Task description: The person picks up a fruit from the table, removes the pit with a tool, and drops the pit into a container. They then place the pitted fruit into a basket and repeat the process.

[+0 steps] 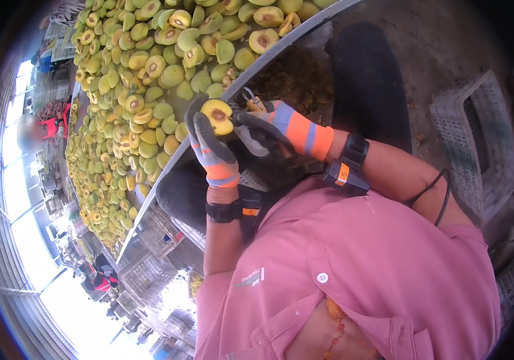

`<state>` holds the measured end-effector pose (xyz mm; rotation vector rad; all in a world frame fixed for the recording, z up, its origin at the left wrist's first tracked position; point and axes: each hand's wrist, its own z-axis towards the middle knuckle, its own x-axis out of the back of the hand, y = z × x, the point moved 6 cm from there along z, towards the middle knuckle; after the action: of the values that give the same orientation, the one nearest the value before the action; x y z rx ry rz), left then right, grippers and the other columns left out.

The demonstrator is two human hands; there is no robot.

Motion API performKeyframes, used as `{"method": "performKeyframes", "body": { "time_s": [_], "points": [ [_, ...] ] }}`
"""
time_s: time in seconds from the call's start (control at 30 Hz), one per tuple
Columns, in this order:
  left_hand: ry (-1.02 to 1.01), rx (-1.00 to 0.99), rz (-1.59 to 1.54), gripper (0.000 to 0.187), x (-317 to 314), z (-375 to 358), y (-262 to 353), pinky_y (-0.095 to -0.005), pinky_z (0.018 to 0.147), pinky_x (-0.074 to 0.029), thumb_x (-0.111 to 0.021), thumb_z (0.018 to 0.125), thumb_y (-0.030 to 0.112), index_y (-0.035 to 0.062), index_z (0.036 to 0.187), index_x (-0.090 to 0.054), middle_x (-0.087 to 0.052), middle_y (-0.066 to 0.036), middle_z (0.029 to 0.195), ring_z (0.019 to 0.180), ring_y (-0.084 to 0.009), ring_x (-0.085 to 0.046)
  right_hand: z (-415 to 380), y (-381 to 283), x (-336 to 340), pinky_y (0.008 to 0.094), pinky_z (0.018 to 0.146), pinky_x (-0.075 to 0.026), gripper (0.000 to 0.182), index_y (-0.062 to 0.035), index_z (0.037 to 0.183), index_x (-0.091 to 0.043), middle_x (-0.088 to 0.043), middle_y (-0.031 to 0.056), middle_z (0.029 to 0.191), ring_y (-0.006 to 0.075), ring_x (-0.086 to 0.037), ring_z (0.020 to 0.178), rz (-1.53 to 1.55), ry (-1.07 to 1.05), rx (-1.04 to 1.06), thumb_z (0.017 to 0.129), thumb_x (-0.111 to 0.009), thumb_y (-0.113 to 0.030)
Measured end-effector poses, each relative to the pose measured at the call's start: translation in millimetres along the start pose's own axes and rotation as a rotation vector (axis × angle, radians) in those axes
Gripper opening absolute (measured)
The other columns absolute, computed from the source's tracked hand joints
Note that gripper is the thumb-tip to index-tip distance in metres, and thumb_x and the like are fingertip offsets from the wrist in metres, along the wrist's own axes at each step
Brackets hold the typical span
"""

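My left hand, in a grey, orange and blue glove, is closed on a halved yellow fruit, its cut face showing a brown centre. Close by on the right, my right hand, gloved the same way, is closed around a small tool with a looped metal end and a yellowish handle. Its fingertips are at the fruit's right edge. Both hands are just beside the metal rim of a large table heaped with green and yellow fruit halves.
A white plastic crate stands on the floor at the right. Dark scraps lie below the table rim. More crates are at the lower left. Other people are in the background, one in red across the table.
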<state>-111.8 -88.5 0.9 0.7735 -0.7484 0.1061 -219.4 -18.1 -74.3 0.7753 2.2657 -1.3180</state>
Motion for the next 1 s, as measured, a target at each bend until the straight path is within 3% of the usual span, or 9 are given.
{"method": "performKeyframes", "body": {
  "time_s": [0.07,0.2,0.27,0.4,0.57,0.67,0.73,0.83,1.0],
  "points": [
    [0.091,0.458,-0.698,0.036,-18,-8,-15,-0.0367,0.085,-0.049,-0.058,0.090,0.007,-0.0014,0.124,-0.050,-0.056,-0.019,0.115,0.100,-0.0271,-0.059,-2,-7,1,0.0282,0.048,-0.044,0.023,-0.0043,0.087,-0.066,-0.062,0.0035,0.068,0.0121,-0.054,0.053,0.061,0.056,0.042,0.081,-0.073,-0.025],
    [-0.175,0.155,-0.149,0.031,-17,0,16,-0.0326,0.092,-0.045,-0.048,0.098,0.014,-0.0009,0.125,-0.051,-0.058,-0.013,0.113,0.103,-0.0203,-0.056,-4,-13,7,0.0263,0.060,-0.047,0.024,-0.0038,0.094,-0.067,-0.065,0.0037,0.076,0.0106,-0.058,0.066,-0.028,0.145,0.125,0.081,-0.074,-0.023],
    [-0.139,0.562,-0.618,0.027,-17,-8,-3,-0.0288,0.078,-0.051,-0.048,0.098,0.020,0.0033,0.118,-0.055,-0.061,-0.009,0.105,0.093,-0.0174,-0.060,0,-9,11,0.0262,0.064,-0.047,0.024,-0.0042,0.095,-0.068,-0.066,0.0046,0.080,0.0105,-0.059,0.070,-0.141,0.153,0.141,0.081,-0.073,-0.022],
    [-0.185,0.741,-0.617,0.026,-8,-11,-14,-0.0263,0.047,-0.047,-0.050,0.095,0.034,0.0114,0.106,-0.056,-0.061,-0.005,0.093,0.071,-0.0159,-0.062,3,-13,4,0.0272,0.065,-0.048,0.023,-0.0045,0.094,-0.068,-0.067,0.0068,0.080,0.0117,-0.060,0.070,-0.367,0.121,0.278,0.081,-0.071,-0.023],
    [-0.043,0.545,-0.437,0.025,-21,-24,-28,-0.0309,0.065,-0.049,-0.062,0.081,0.007,0.0024,0.104,-0.055,-0.058,-0.010,0.095,0.076,-0.0228,-0.060,3,-8,8,0.0274,0.062,-0.048,0.028,-0.0032,0.095,-0.067,-0.064,0.0063,0.074,0.0146,-0.059,0.065,-0.408,0.098,0.193,0.080,-0.069,-0.027],
    [-0.009,0.404,-0.320,0.015,-22,-23,-15,-0.0238,0.070,-0.044,-0.044,0.096,0.006,-0.0002,0.104,-0.056,-0.058,-0.005,0.091,0.076,-0.0107,-0.052,7,-2,13,0.0274,0.059,-0.047,0.029,-0.0027,0.094,-0.067,-0.063,0.0060,0.072,0.0155,-0.059,0.063,-0.425,0.088,-0.017,0.080,-0.069,-0.028],
    [-0.040,0.551,-0.417,0.017,-20,-24,-9,-0.0245,0.072,-0.044,-0.043,0.095,0.005,-0.0005,0.105,-0.057,-0.059,-0.006,0.091,0.079,-0.0115,-0.053,2,-5,14,0.0274,0.057,-0.047,0.029,-0.0027,0.093,-0.068,-0.063,0.0066,0.071,0.0149,-0.058,0.061,-0.466,0.092,-0.104,0.080,-0.070,-0.029],
    [-0.002,0.285,-0.040,0.020,-15,-18,12,-0.0268,0.078,-0.045,-0.042,0.096,0.004,-0.0017,0.106,-0.058,-0.061,-0.007,0.093,0.085,-0.0133,-0.054,2,-8,-7,0.0275,0.053,-0.045,0.029,-0.0041,0.090,-0.069,-0.063,0.0070,0.071,0.0122,-0.055,0.058,-0.356,-0.023,0.291,0.079,-0.072,-0.031],
    [0.086,0.454,-0.423,0.021,-10,-17,-21,-0.0303,0.085,-0.047,-0.047,0.096,0.007,-0.0029,0.110,-0.059,-0.062,-0.011,0.103,0.093,-0.0183,-0.058,-3,6,6,0.0292,0.051,-0.046,0.034,0.0008,0.087,-0.067,-0.063,0.0075,0.068,0.0144,-0.057,0.055,-0.332,-0.004,0.004,0.079,-0.073,-0.031]
  ]
}}
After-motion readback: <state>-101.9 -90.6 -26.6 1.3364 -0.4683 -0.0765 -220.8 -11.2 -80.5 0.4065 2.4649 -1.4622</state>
